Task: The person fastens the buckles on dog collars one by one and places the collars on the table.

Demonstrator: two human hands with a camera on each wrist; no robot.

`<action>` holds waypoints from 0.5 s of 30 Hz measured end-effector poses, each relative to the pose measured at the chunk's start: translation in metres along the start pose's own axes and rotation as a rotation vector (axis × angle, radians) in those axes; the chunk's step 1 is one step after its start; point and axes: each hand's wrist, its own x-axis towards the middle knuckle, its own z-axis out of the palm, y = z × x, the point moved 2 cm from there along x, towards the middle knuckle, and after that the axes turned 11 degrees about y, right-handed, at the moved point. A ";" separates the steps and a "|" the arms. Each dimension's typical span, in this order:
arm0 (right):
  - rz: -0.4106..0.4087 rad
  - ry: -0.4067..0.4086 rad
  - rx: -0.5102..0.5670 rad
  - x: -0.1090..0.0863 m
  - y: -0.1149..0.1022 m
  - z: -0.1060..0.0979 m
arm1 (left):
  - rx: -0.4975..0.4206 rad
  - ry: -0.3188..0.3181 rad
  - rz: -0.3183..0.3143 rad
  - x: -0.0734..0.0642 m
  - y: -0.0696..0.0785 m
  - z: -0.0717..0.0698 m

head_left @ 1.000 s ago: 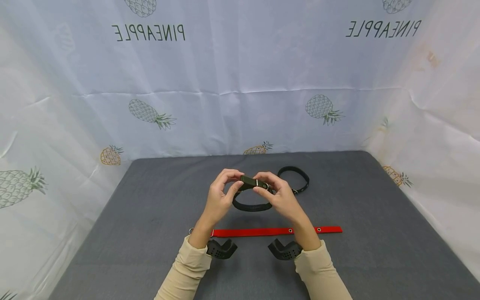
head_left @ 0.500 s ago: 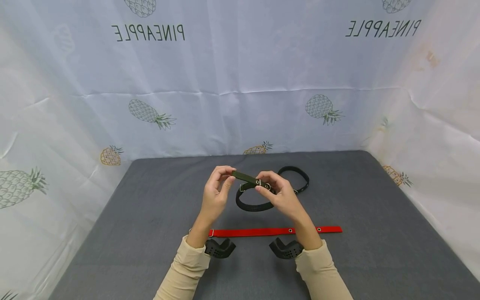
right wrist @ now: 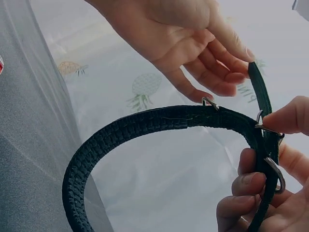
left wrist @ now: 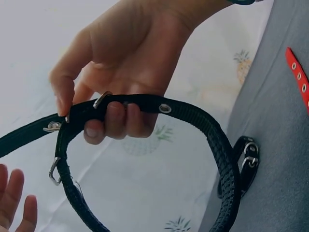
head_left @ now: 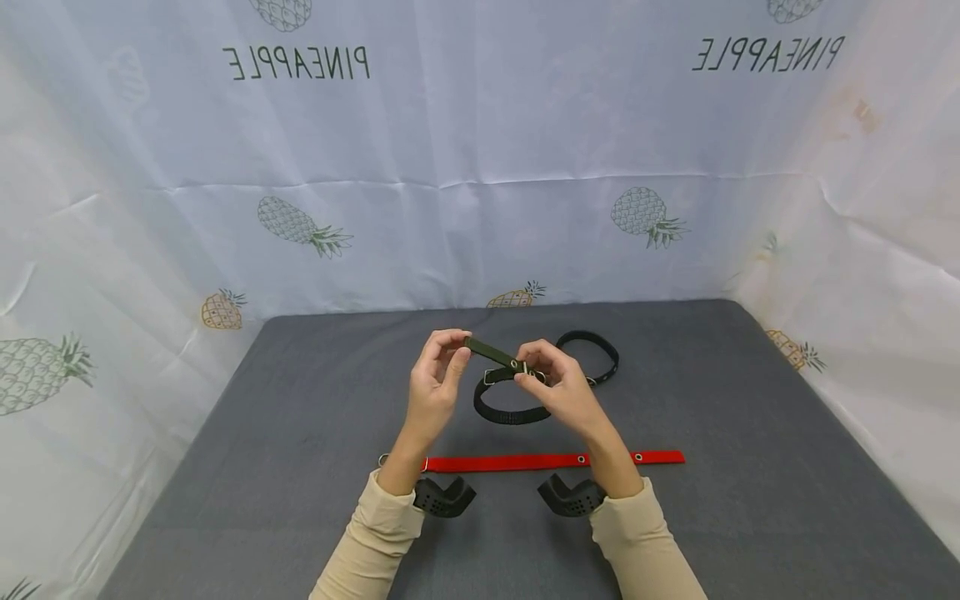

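A dark green collar (head_left: 512, 416) with metal eyelets, loops and a buckle is held up in a ring between both hands. My left hand (head_left: 433, 390) pinches the strap's free end between thumb and fingers, as the right wrist view also shows. My right hand (head_left: 561, 385) grips the collar around its buckle (right wrist: 263, 126), where the strap passes through the metal frame. In the left wrist view, the right hand's fingers curl round the band beside an eyelet (left wrist: 165, 108). Only a few left fingertips show there, at the lower left edge.
A red collar (head_left: 502, 463) with eyelets lies straight across the grey table (head_left: 300, 433) below the hands. Behind the right hand, a black collar (head_left: 611, 354) lies fastened in a loop. White curtains (head_left: 450, 250) printed with pineapples surround the table's back and sides.
My left hand has moved left with the strap end, and a longer piece now sticks out from the buckle. My right hand has shifted slightly right.
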 end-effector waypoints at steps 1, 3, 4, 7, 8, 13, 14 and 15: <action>0.004 0.000 0.001 0.000 0.000 0.000 | -0.005 0.002 -0.019 0.000 0.000 0.000; 0.009 0.000 0.001 0.000 -0.001 0.000 | -0.007 0.003 -0.060 0.000 -0.001 0.000; 0.012 -0.001 0.002 0.001 -0.001 0.000 | -0.006 0.000 -0.084 0.000 -0.001 0.000; 0.022 -0.005 0.015 0.001 -0.001 0.000 | -0.009 -0.022 -0.137 -0.001 -0.003 0.000; 0.023 -0.004 0.024 0.001 -0.002 -0.001 | -0.006 -0.036 -0.146 -0.001 -0.004 0.000; 0.036 -0.005 0.088 0.000 -0.004 -0.002 | 0.025 -0.118 -0.208 -0.003 -0.009 0.004; 0.036 -0.009 0.095 0.000 -0.005 -0.002 | 0.031 -0.137 -0.228 -0.004 -0.010 0.004; 0.037 -0.013 0.099 0.000 -0.005 -0.003 | 0.035 -0.155 -0.254 -0.005 -0.011 0.005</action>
